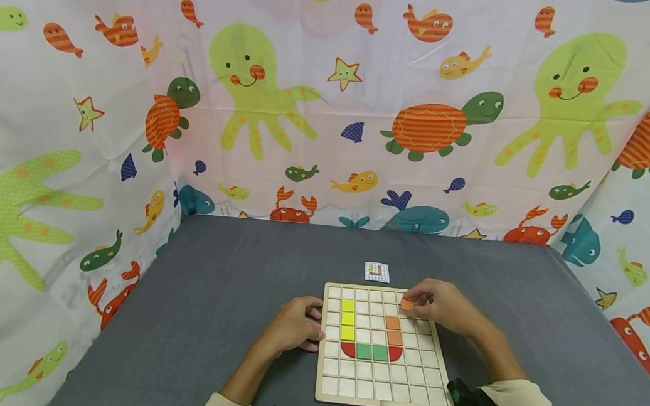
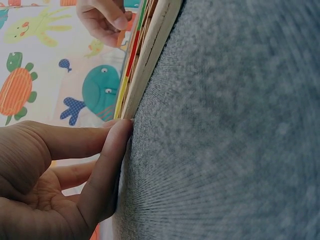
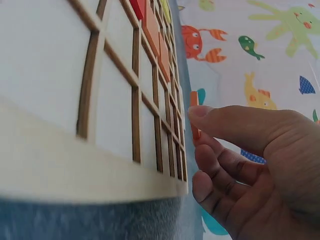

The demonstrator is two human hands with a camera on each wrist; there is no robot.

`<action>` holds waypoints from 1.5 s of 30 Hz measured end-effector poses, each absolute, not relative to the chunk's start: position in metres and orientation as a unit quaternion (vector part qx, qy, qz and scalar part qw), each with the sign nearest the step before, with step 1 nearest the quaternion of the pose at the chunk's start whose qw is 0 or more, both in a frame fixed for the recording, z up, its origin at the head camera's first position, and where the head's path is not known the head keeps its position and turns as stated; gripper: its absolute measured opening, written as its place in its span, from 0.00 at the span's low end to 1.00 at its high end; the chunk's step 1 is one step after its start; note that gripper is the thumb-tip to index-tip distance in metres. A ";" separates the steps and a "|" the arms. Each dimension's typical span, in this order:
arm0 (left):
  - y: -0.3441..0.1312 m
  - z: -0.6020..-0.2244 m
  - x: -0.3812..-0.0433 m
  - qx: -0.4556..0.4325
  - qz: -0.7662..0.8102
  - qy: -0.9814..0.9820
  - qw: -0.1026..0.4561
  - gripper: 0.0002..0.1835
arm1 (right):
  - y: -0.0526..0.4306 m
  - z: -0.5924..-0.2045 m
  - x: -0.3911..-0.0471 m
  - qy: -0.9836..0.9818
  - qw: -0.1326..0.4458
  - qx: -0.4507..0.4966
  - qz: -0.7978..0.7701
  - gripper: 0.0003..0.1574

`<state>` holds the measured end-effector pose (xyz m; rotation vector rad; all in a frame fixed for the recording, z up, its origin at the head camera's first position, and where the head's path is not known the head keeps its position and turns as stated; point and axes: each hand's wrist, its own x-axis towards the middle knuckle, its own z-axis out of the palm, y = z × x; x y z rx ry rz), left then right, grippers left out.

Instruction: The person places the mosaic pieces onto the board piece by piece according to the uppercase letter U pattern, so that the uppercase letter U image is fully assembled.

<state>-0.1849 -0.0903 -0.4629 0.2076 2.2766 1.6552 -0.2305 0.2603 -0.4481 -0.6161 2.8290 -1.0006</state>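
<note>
A wooden grid board [image 1: 384, 405] with white squares lies on the table. On it are yellow squares [image 1: 347, 319], red rounded corner pieces [image 1: 348, 350], green squares [image 1: 372, 352] and orange squares [image 1: 393, 330], forming a U shape. Over the board's upper right part, my right hand [image 1: 442, 305] pinches an orange square tile [image 3: 195, 117] between thumb and fingers; the right wrist view shows it on edge, clear of the grid. My left hand [image 1: 292, 326] is at the board's left edge, thumb and fingertips touching the rim [image 2: 150, 60] in the left wrist view.
Just behind the board lies a small pattern card [image 1: 377, 272] showing a coloured U on a grid. A grey cloth [image 1: 241, 272] covers the table. Curtains [image 1: 319, 121] printed with sea animals stand at the back and sides.
</note>
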 end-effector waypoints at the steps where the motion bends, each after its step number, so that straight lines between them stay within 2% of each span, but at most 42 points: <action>1: -0.091 -0.463 -0.185 0.074 0.579 0.796 0.159 0.35 | 0.259 -0.448 -0.231 0.923 0.043 -0.201 -0.325 0.15; 10: -0.090 -0.464 -0.185 0.074 0.579 0.796 0.160 0.35 | 0.243 -0.449 -0.235 0.920 0.073 -0.211 -0.322 0.15; 24: -0.091 -0.465 -0.184 0.070 0.574 0.800 0.158 0.35 | 0.232 -0.451 -0.236 0.914 0.077 -0.226 -0.327 0.17; 33: -0.090 -0.464 -0.184 0.073 0.577 0.797 0.160 0.35 | 0.233 -0.448 -0.233 0.910 0.070 -0.235 -0.335 0.18; 45: -0.091 -0.464 -0.185 0.081 0.572 0.800 0.162 0.34 | 0.261 -0.441 -0.215 0.925 0.019 -0.215 -0.314 0.16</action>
